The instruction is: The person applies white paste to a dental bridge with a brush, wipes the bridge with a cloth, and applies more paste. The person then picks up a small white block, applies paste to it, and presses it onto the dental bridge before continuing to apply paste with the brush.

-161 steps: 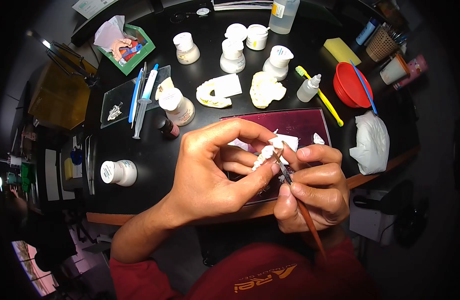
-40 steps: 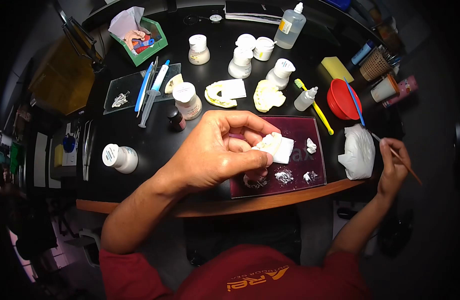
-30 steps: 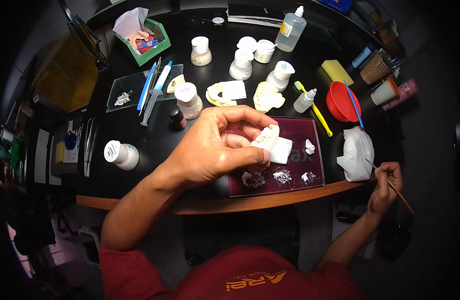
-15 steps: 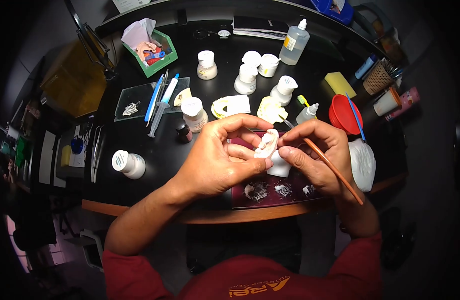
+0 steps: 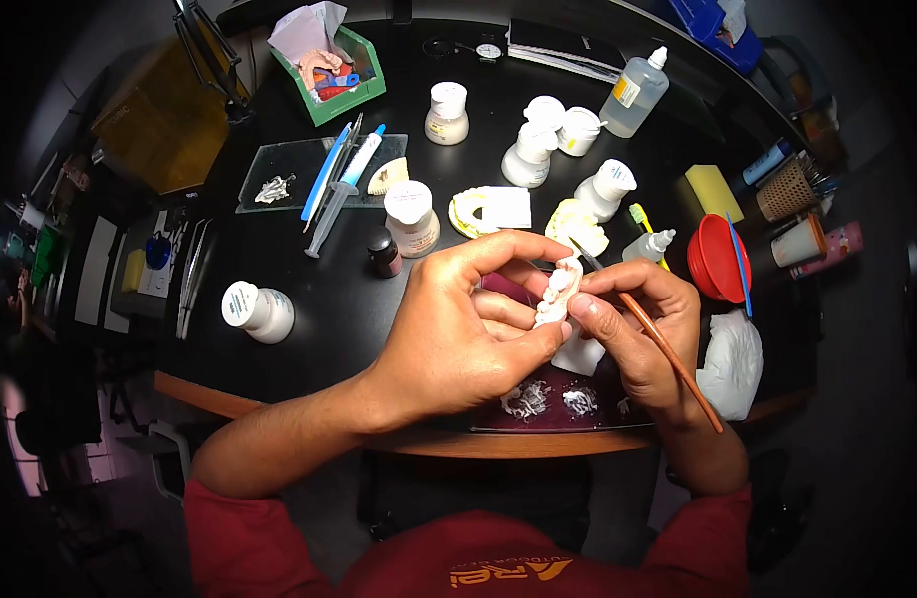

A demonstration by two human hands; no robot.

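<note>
Between the fingertips and thumb of my left hand is a small whitish dental model, held upright above the table. My right hand is closed round a brush with a brown wooden handle, whose far end points down toward my wrist. The thumb and index finger of this hand meet the model's right side. The brush's dark front part shows beyond my fingers, but its tip is hard to make out. Below the hands lies a dark red mat with white powdery piles, and a white object is partly hidden behind them.
White-capped jars, a clear bottle and yellowish dental models stand beyond the hands. A glass plate with a syringe is at left, a green bin behind. At right are a red bowl and white cloth.
The view has shifted, so most table items appear farther right. The model in my left hand is turned a little, and both hands keep their hold.
</note>
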